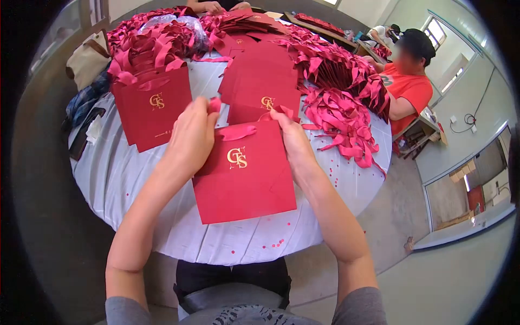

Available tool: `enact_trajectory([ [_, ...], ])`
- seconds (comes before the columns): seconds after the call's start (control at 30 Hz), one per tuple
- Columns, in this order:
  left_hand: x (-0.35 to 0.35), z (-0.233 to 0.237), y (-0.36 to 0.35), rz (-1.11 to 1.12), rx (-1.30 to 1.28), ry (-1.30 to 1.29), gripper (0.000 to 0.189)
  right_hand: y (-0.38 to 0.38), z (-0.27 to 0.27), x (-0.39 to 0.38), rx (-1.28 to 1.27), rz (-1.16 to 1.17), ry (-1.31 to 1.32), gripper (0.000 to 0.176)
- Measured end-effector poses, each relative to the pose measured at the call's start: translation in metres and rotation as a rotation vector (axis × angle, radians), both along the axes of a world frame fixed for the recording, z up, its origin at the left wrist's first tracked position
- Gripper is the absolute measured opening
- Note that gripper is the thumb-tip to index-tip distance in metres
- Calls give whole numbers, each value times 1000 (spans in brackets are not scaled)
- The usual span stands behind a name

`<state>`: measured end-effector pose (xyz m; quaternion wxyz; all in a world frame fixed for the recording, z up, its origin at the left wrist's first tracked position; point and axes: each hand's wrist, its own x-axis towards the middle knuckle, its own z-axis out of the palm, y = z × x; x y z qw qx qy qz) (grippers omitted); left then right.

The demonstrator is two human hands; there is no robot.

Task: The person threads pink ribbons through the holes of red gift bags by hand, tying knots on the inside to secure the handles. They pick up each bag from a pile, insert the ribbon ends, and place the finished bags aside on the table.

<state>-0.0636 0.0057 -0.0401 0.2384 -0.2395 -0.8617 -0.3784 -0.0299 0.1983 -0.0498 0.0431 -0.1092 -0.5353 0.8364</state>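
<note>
A flat red paper bag (244, 187) with gold lettering lies in front of me. At its top edge a pink ribbon (236, 132) crosses the front. My left hand (190, 132), at the bag's upper left corner, is closed with a bit of pink ribbon (214, 105) at its fingertips. With the thumb on the top right corner, my right hand (295, 140) grips the bag; its other fingers are mostly hidden behind it. Just beyond lies a pile of red bags (262, 76) without ribbons showing.
Left of me lie ribboned bags (153, 111), a phone (86, 132) and a tissue (94, 130). Loose pink ribbons (344, 127) heap at the right, beside more ribboned bags (330, 65). Red dots scatter over the white tablecloth (179, 227). A co-worker (413, 81) sits at the right.
</note>
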Motion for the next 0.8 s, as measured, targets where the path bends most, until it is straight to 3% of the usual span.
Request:
enact_trajectory([
  [0.07, 15, 12, -1, 58, -193, 207, 20, 1, 0, -2, -20, 50, -58, 22],
  [0.13, 53, 47, 5, -215, -95, 155, 19, -2, -4, -3, -46, 79, -50, 25],
  [0.2, 95, 80, 7, -809, 254, -508, 19, 0, -8, -5, 51, 106, -34, 27],
  [0.27, 118, 93, 9, -1252, 336, -771, 28, -7, -10, -6, -3, 37, -43, 23],
  [0.33, 127, 94, 25, -1675, 386, -748, 21, -4, -16, -11, 22, 58, -11, 25],
  [0.4, 176, 78, 40, -1793, 1137, -1019, 26, 1, -29, -20, 53, 78, 21, 27],
  [0.67, 202, 84, 66, -1958, 1029, -1258, 33, -6, -24, -20, 326, -33, 82, 30],
  [0.8, 209, 88, 74, -2035, 825, -1362, 33, -12, -27, -26, 338, -72, 109, 36],
])
